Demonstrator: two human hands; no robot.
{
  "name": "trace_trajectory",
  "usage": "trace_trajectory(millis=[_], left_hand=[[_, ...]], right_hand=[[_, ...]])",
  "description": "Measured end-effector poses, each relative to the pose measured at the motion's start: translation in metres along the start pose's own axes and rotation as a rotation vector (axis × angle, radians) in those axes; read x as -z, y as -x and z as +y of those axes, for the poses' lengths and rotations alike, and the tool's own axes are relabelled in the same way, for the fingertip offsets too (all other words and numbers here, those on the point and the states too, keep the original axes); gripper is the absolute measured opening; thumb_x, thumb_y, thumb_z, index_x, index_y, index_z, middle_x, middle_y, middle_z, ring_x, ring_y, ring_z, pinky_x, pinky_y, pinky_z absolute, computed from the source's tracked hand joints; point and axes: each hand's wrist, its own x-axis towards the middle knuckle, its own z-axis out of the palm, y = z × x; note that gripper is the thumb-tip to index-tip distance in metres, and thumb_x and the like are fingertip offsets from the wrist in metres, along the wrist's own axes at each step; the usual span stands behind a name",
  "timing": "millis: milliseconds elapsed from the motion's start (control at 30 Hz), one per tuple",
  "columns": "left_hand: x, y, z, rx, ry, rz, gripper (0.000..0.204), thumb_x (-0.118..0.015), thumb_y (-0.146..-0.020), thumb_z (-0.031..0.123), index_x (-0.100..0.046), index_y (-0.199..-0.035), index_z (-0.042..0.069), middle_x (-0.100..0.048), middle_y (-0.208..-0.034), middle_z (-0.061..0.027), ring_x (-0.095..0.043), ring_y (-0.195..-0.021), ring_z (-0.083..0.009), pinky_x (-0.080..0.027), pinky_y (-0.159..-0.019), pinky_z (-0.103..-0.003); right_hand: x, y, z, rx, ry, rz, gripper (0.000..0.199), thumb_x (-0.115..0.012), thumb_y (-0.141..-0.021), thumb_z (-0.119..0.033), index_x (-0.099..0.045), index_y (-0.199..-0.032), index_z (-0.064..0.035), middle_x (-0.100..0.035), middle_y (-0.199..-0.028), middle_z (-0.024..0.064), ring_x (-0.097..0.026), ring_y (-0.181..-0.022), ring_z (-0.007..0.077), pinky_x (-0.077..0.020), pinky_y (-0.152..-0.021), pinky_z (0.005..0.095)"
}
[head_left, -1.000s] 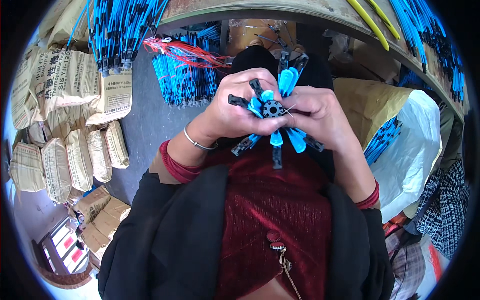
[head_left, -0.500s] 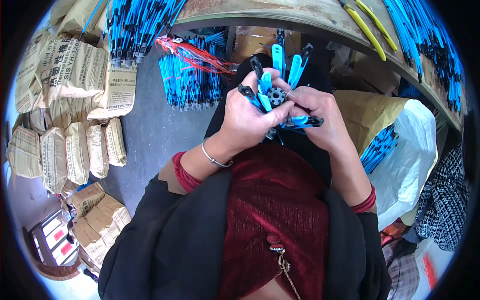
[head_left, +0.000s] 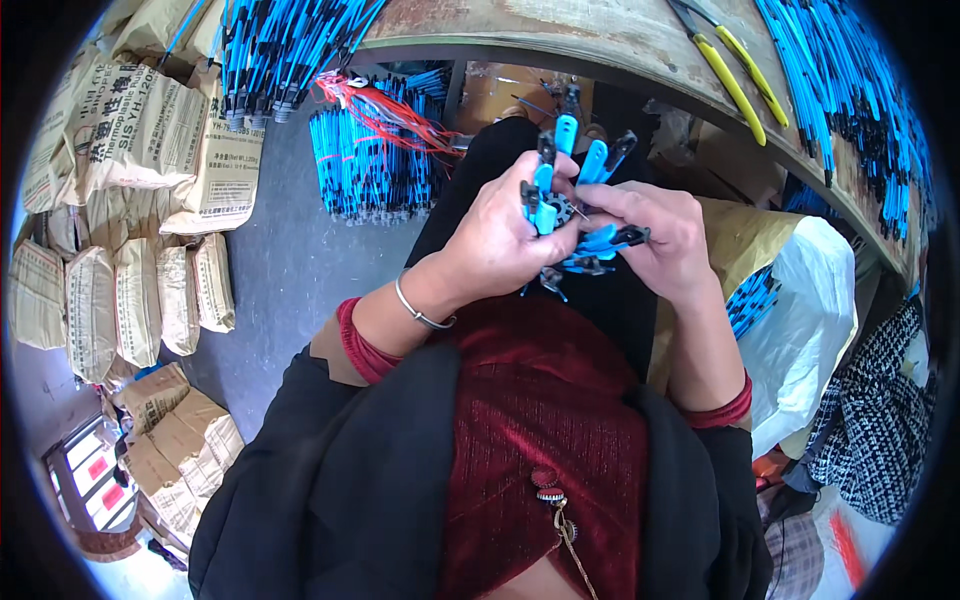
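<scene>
Head view: the left hand (head_left: 505, 222) is clamping around a slotted black hub (head_left: 560, 206), its thumb lying along the near side. Blue arms (head_left: 567, 133) with black tips are radiating from the hub, which is sitting between the two hands, above the lap. The right hand (head_left: 660, 232) is pinching its thumb and fingertips together on a thin wire-like strand (head_left: 582, 213) just beside the hub; the fingers are partly hiding the contact. Beyond, yellow-handled pliers (head_left: 730, 90) are resting on a wooden bench (head_left: 580, 27). Bundled blue-and-black rods (head_left: 370, 175) are standing below it, near red strands (head_left: 395, 118). Printed paper sacks (head_left: 90, 310) are standing at the left; a white-lined sack (head_left: 812, 310) is gaping at the right, holding more blue rods (head_left: 752, 303).
</scene>
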Motion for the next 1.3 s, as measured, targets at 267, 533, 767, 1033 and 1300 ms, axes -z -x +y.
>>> trace_trajectory(millis=[267,533,767,1033,1300], left_hand=[[0.0,-0.006,0.004,0.033,0.021,-0.06,0.043,-0.069,-0.071,0.009,-0.047,-0.107,0.0,-0.061,-0.087,-0.0135,-0.063,-0.076,-0.0256,-0.05,-0.069,-0.034],[-0.001,-0.005,0.013,-0.031,-0.047,-0.095,0.047,-0.072,-0.069,0.008,-0.047,-0.108,0.001,-0.063,-0.082,-0.0106,-0.063,-0.072,-0.0244,-0.05,-0.067,-0.032],[0.005,-0.008,0.015,0.009,0.004,-0.246,0.046,-0.073,-0.068,0.006,-0.047,-0.106,0.002,-0.063,-0.082,-0.0087,-0.063,-0.072,-0.0206,-0.051,-0.067,-0.03],[0.014,-0.018,-0.002,-0.149,-0.017,-0.354,0.044,-0.074,-0.067,0.001,-0.049,-0.104,0.005,-0.062,-0.082,-0.0059,-0.062,-0.075,-0.0154,-0.05,-0.07,-0.028],[0.025,-0.023,-0.008,-0.083,0.107,-0.331,0.042,-0.072,-0.068,-0.001,-0.05,-0.102,0.004,-0.062,-0.082,-0.005,-0.062,-0.078,-0.0155,-0.05,-0.073,-0.028]], right_hand=[[-0.015,0.006,-0.022,-0.392,-0.042,0.127,0.012,-0.063,-0.075,-0.006,-0.059,-0.085,-0.0004,-0.055,-0.074,0.0082,-0.054,-0.057,0.0249,-0.0462,-0.056,0.0341],[0.011,0.007,-0.007,0.434,0.496,0.077,0.009,-0.062,-0.079,-0.009,-0.061,-0.08,-0.0007,-0.055,-0.074,0.0092,-0.056,-0.062,0.024,-0.0451,-0.057,0.0309],[0.001,0.024,-0.041,-0.528,-0.373,0.09,0.01,-0.064,-0.08,-0.012,-0.064,-0.081,-0.0012,-0.058,-0.07,0.0022,-0.053,-0.06,0.012,-0.0428,-0.053,0.0269],[0.005,0.014,-0.03,-1.055,-0.651,0.06,0.027,-0.071,-0.08,-0.026,-0.064,-0.076,0.0003,-0.058,-0.063,0.0001,-0.05,-0.056,0.0059,-0.0387,-0.049,0.0204],[0.033,-0.011,-0.03,-0.911,-0.222,-0.128,0.02,-0.072,-0.077,-0.018,-0.066,-0.077,0.0002,-0.06,-0.066,-0.0009,-0.052,-0.059,0.006,-0.0414,-0.055,0.0198]])
